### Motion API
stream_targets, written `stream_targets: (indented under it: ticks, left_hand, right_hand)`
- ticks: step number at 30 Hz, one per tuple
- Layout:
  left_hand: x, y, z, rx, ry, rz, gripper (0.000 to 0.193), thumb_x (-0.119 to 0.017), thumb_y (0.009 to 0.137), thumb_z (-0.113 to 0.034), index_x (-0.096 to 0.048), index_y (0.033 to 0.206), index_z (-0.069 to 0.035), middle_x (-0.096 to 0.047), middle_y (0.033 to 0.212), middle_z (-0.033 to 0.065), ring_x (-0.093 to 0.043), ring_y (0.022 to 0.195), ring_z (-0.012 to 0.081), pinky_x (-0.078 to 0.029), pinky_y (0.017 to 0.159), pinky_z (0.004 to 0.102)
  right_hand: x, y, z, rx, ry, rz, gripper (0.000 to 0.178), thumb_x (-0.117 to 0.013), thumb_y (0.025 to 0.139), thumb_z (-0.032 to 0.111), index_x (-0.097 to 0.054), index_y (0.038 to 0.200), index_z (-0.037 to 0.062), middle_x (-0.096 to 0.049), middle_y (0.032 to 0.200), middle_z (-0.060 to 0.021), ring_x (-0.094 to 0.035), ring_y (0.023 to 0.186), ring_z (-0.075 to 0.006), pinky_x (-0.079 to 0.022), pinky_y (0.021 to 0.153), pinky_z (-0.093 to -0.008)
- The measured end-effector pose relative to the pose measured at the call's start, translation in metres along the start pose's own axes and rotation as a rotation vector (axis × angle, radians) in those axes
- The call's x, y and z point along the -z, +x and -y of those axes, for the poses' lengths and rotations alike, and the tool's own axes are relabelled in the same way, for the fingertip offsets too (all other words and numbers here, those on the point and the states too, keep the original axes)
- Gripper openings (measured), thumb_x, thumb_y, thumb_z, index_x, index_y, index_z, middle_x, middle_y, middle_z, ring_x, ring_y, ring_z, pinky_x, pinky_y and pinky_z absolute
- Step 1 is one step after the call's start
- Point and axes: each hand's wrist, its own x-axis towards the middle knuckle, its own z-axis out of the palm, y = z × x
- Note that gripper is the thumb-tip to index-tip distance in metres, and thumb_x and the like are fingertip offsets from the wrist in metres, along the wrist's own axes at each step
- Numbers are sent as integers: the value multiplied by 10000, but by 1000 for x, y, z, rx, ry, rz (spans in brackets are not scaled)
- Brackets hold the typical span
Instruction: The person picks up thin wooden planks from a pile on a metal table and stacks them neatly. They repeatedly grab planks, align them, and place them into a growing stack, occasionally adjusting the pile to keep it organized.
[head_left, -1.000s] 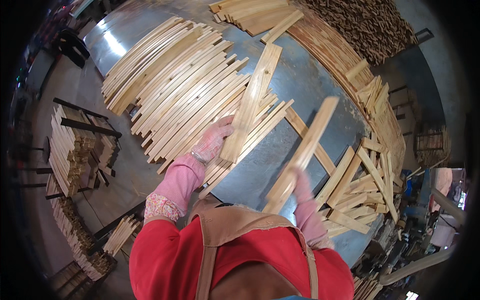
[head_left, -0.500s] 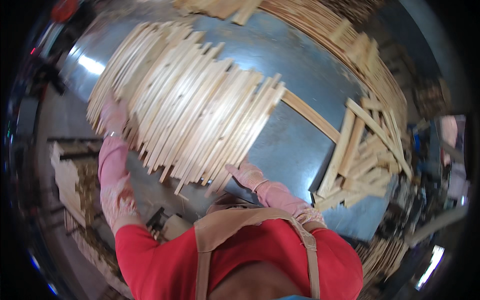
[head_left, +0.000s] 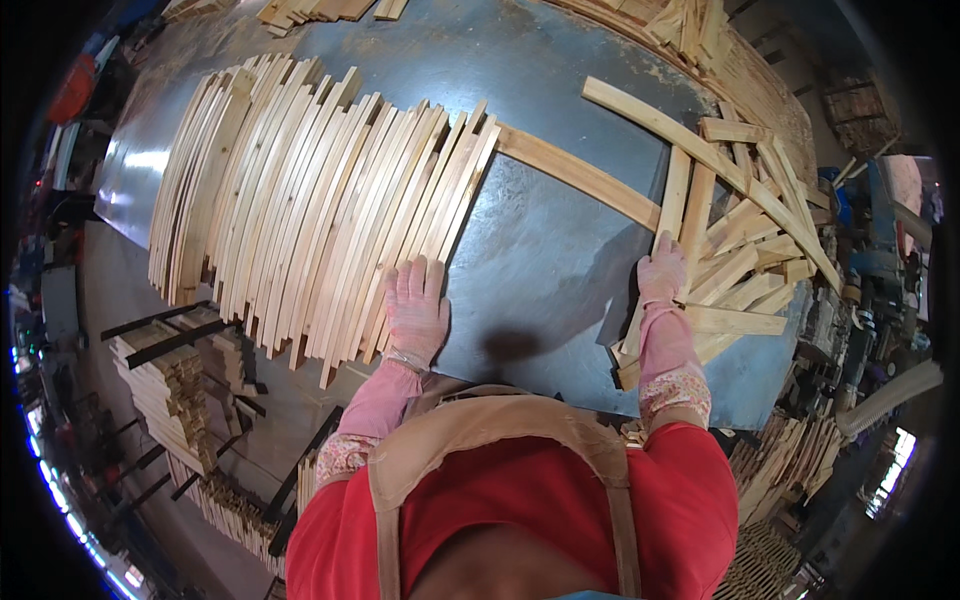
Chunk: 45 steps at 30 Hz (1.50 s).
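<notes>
Many pale wooden strips (head_left: 310, 200) lie side by side in a broad row on the grey metal table (head_left: 545, 260). My left hand (head_left: 415, 310), in a pink glove, rests flat with its fingers stretched out on the near right end of this row. At the right, my pink-gloved right hand (head_left: 662, 272) closes around a wooden strip (head_left: 675, 190) at the left edge of a loose pile. Its fingertips are partly hidden. Shorter wood pieces (head_left: 735, 275) lie crisscrossed beside that hand, with one long strip (head_left: 690, 140) slanting across them.
A single wooden batten (head_left: 580, 175) spans the table between row and pile. Boards (head_left: 320, 10) lie at the far edge. Stacked wood (head_left: 165, 390) stands on dark bars below left. More strips (head_left: 785, 460) are below right, near a ribbed hose (head_left: 890, 400).
My left hand has moved from the row's left side to its right end. My right hand has left the row and reached the pile at the right. The view has shifted too.
</notes>
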Motion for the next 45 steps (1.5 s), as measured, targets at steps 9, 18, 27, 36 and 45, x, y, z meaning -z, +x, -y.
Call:
stream_targets:
  ticks: [9, 18, 27, 36, 45]
  left_hand:
    - [1, 2, -19, -92, 125, -82, 541, -613, 884, -139, -604, 1417, -46, -588, 1370, 142, -521, 1357, 372, -335, 1237, 586]
    - [55, -22, -14, 201, -371, -28, 514, -625, 954, -123, -612, 1466, -66, -689, 1220, 226, -662, 1091, 444, -525, 987, 580]
    - [174, 67, 241, 594, 4, 58, 429, -665, 967, -194, -647, 1381, -85, -715, 1236, 168, -703, 1108, 385, -576, 956, 478]
    - [82, 102, 67, 87, -55, 181, 732, -841, 789, -399, -622, 1370, -12, -669, 1309, 219, -635, 1247, 380, -500, 1109, 479]
    - [-18, 50, 19, -17, 96, 229, 609, -505, 1046, -210, -430, 1646, -133, -395, 1746, 139, -352, 1621, 345, -152, 1368, 572]
  right_hand:
    - [12, -54, 53, 23, 1088, 63, 673, -606, 954, 63, -508, 1618, 14, -720, 1409, -157, -703, 1233, -245, -524, 1071, -338]
    - [1, -175, 237, 430, 1068, 373, 736, -637, 989, 65, -382, 1677, 3, -649, 1468, -235, -652, 1333, -287, -529, 1105, -384]
    - [33, -208, 276, 496, 1377, 950, 971, -706, 990, 6, -104, 1752, 33, -510, 1590, -211, -636, 1354, -275, -561, 1082, -378]
    - [55, -85, 251, 1074, 518, 341, 668, -811, 832, 272, -613, 1430, 47, -656, 1340, -222, -620, 1250, -460, -493, 1123, -534]
    - [39, 152, 192, 585, 11, 81, 776, -685, 1005, 554, -471, 1633, 152, -622, 1413, -238, -583, 1327, -458, -504, 1107, -569]
